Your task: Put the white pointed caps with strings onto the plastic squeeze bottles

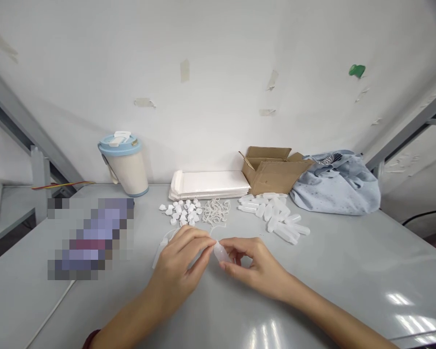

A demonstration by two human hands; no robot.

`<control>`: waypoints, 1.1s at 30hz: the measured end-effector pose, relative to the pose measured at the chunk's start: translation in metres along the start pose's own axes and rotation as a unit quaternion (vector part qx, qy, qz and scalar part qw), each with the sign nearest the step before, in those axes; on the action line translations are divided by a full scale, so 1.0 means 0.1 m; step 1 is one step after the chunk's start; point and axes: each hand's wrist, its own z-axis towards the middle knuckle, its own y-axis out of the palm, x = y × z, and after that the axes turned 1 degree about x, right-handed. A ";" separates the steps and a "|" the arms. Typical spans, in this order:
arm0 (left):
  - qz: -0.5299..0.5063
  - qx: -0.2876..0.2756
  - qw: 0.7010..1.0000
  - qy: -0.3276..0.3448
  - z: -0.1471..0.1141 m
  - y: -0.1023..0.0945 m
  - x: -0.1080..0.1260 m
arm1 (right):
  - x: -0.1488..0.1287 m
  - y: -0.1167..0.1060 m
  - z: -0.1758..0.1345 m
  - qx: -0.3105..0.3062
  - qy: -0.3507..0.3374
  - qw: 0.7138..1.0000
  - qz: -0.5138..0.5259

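My right hand point(256, 264) holds a small translucent plastic bottle point(221, 253) between thumb and fingers, its narrow end pointing up and left. At that narrow end, the thumb and fingertips of my left hand point(179, 259) are pinched together. What they grip is hidden. A thin white cord point(220, 226) shows just above the left fingertips; whether it is held cannot be seen. Partly covered by my left hand, a pale translucent piece point(157, 254) with a cord loop lies on the table. Beyond the hands are piles of white caps point(181, 211), white cords point(217, 211) and translucent bottles point(276, 213).
White padded envelopes point(212, 183) are stacked against the wall, beside an open cardboard box point(278, 174) and a light blue cloth bundle point(336, 186). A cream tumbler point(127, 169) with a blue lid stands back left. Nearer is a pixelated object point(94, 237) with a white cable point(53, 312).
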 end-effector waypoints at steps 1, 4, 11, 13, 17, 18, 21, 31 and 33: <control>-0.003 -0.005 1.000 -0.005 0.00 0.00 0.00 | 0.00 0.00 0.00 0.001 0.000 1.000 -0.001; -0.011 -0.018 1.000 -0.021 0.01 -0.01 0.01 | 0.01 0.01 0.00 0.006 0.004 1.000 0.000; -0.021 -0.008 0.999 -0.033 -0.01 -0.01 0.02 | 0.07 0.05 -0.02 0.021 -0.020 0.999 0.024; -0.018 0.005 1.000 -0.017 -0.02 -0.01 0.02 | 0.06 0.05 -0.02 0.019 -0.025 0.999 0.023; 0.012 0.022 0.999 0.028 -0.05 -0.01 0.02 | 0.06 0.04 -0.02 0.028 -0.030 0.999 0.027; 0.023 0.023 0.999 0.040 -0.06 -0.01 0.01 | 0.06 0.04 -0.02 0.033 -0.029 0.999 0.031; 0.051 0.010 0.996 0.078 -0.08 -0.01 0.00 | 0.07 0.04 -0.02 0.046 -0.022 0.998 0.044; 0.061 -0.014 0.991 0.121 -0.09 0.00 -0.01 | 0.00 0.00 -0.01 0.055 0.041 0.986 0.151; 0.050 -0.020 0.993 0.108 -0.09 0.00 0.01 | 0.01 0.00 0.00 0.054 0.044 0.984 0.163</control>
